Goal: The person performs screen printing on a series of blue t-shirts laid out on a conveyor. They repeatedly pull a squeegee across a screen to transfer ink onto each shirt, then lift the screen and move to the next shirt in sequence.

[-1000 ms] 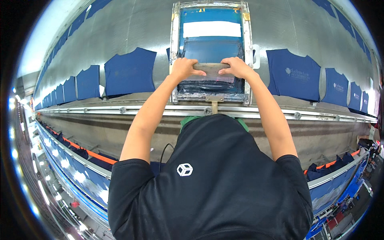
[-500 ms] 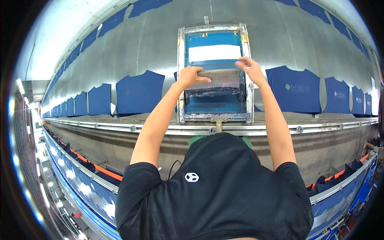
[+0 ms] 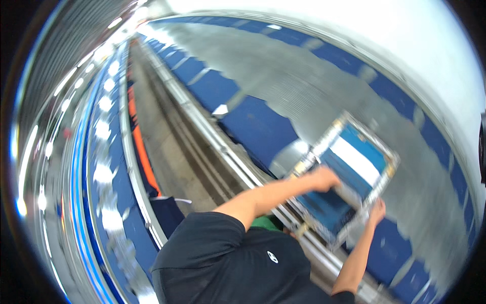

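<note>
A screen printing frame (image 3: pixel 378 188) with a pale, stained rim and blue mesh lies on the long grey table. A white rectangle (image 3: pixel 357 161) shows on the far part of its mesh. Across the middle lies a squeegee (image 3: pixel 348 195), partly covered by my left hand (image 3: pixel 324 178), whose fingers are closed over its left end and slightly blurred. At the frame's right rail is my right hand (image 3: pixel 376 210), fingers bent round the outer edge. Dark ink streaks the near part of the mesh. A navy fabric piece (image 3: pixel 260 129) lies flat to the left of the frame.
More navy pieces (image 3: pixel 387 248) line the table on both sides. A metal rail (image 3: pixel 230 154) runs along the near edge, touching the frame's bracket. Beyond a brown aisle (image 3: pixel 174 137) stands another table with blue pieces (image 3: pixel 134 238) and an orange strip (image 3: pixel 142 152).
The view has swung left and tilted, so the frame now appears lower right. My right hand has moved from above the squeegee's right end to the frame's outer rail. My left hand stays at the squeegee.
</note>
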Available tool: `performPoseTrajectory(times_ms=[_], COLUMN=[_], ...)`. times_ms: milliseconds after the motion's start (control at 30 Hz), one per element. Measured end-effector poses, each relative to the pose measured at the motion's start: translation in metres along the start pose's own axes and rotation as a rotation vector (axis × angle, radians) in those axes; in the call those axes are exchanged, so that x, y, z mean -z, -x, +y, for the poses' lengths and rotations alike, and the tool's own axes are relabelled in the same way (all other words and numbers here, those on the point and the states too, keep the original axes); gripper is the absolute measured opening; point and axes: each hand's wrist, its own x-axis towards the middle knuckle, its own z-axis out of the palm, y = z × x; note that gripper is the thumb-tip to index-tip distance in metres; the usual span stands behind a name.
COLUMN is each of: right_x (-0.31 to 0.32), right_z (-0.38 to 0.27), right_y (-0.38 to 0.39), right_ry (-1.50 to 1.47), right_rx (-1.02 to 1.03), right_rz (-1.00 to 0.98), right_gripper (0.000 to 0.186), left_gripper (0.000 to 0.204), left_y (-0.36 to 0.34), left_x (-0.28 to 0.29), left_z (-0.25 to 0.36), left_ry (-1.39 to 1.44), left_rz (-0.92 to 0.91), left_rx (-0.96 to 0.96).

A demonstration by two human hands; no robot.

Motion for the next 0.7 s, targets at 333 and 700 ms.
performPoseTrajectory(times_ms=[333,700], right_x=[-0.051,-0.316], right_z=[-0.092,-0.188], right_y=[0.027,0.106], right_ry=[0.088,-0.149], right_rx=[0.203,0.111], right_rz=[0.141,0.125], right_gripper=[0.038,0.032], left_gripper=[0.064,0.039], left_y=[0.184,0.266], left_x=[0.005,0.119], left_z=[-0.024,-0.293], left_ry=[0.161,-0.078], left_rz=[-0.061,0.097], left_rx=[0.020,0.022])
